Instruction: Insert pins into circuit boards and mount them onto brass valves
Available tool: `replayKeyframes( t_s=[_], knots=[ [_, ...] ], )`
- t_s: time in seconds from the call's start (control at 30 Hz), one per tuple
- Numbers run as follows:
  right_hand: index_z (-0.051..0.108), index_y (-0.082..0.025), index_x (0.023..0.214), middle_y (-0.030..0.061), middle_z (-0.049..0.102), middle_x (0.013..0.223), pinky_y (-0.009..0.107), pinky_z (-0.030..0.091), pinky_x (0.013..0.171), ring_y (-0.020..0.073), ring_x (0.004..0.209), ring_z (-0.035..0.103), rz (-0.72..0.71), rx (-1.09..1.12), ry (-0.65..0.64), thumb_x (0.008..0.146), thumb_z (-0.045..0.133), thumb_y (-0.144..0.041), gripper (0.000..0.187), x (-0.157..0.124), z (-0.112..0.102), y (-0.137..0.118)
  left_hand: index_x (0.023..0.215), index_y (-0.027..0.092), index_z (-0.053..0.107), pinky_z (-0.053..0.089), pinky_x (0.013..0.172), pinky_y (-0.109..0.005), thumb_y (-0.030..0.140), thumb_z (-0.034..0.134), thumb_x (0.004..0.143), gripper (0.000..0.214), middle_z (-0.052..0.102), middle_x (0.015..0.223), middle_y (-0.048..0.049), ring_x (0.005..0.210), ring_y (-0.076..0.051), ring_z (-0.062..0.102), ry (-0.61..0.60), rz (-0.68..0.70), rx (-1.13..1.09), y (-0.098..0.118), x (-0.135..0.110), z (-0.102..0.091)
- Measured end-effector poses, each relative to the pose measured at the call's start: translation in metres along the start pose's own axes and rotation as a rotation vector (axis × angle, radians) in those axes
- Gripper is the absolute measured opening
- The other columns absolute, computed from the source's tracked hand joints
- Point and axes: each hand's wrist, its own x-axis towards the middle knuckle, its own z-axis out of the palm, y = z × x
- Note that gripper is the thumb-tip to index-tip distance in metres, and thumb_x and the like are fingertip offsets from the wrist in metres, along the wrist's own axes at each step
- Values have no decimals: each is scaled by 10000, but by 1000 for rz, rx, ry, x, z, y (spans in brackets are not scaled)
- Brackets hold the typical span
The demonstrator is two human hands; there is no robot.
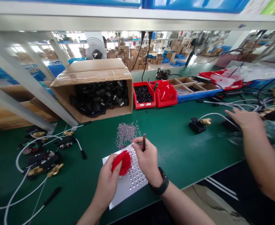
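Observation:
My left hand [109, 175] is closed around a bunch of thin red strands [125, 162], held just over a white sheet [119, 193]. Rows of small shiny round dots [134, 175] cover the sheet's right part. Pinched in my right hand [148, 159] is a slim dark brown tool [144, 142], its upper end pointing up; its lower end is hidden, so I cannot tell its kind. That hand rests over the sheet's upper right edge, its fingertips close to the red bunch. Just beyond the sheet lies a loose heap of small metal screws or pins [127, 132].
A cardboard box of black parts [99, 97] stands behind, beside red bins [144, 93] and a divided blue tray [198, 95]. Cabled black-and-brass assemblies [45, 162] lie left. At right, another person's hand [247, 120] is near a black part [197, 125]. A shelf [128, 23] crosses overhead.

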Motion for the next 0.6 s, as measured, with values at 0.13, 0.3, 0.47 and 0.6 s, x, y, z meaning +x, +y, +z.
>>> replayKeyframes(
  t_s=[0.13,0.3,0.47,0.6],
  knots=[
    [520,-167,744,-17,570,635,194,229,360,45,371,273,291,355,-64,762,618,-305,171,4,-11,5,1044,117,568,485,744,-279,294,694,717,393,636,991,-89,843,-180,591,151,-260,-555,4,11,5],
    [597,-154,705,38,634,732,240,427,608,133,685,574,7,225,-361,784,622,-184,88,-30,-42,-2,939,130,592,483,687,-259,271,713,662,333,650,878,-50,759,-163,587,168,-300,-524,1,20,10],
    [547,-168,706,39,623,759,275,450,655,141,711,585,78,463,-532,817,617,-235,147,-66,-66,-10,820,165,608,418,747,-333,261,592,708,148,608,797,-56,776,-223,536,148,182,317,-10,17,24],
    [509,-190,757,-5,583,755,184,327,437,54,481,426,36,633,-42,810,646,-272,168,-69,-91,-7,782,162,610,443,698,-327,293,585,734,142,606,762,-63,720,-214,541,-228,-19,270,-3,11,37]
  ],
)
